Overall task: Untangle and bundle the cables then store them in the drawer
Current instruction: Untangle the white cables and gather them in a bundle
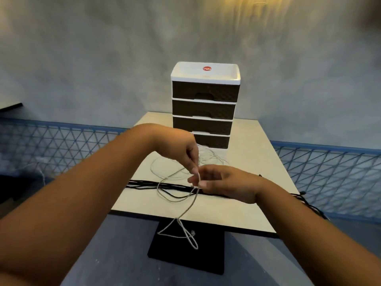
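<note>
- Cables lay across the middle of the frame on the pale table (pixel 253 153), none yet bundled and none in the drawer unit (pixel 204 104), which stood at the table's far edge in the upper centre with all four drawers closed.
- Black cable (pixel 148 184) stretched in a long band across the near part of the table, trailing off its right side.
- White cable (pixel 186 211) looped on the table near the unit, rose to the hands at centre frame, then dropped past the near table edge, where it hung in a small knot-like loop above the black table base (pixel 208 259).
- Left hand (pixel 188 152), reaching in from the left, pinched the white cable between thumb and fingertips from above.
- Right hand (pixel 224 183), just below and right of it, curled its fingers round the same cable, the two hands almost touching.
- Risk, as I judged it: pulling the hanging length tight could lock the low loop into a real knot, and the white cable, crossing over the black one, could drag it off the table.
</note>
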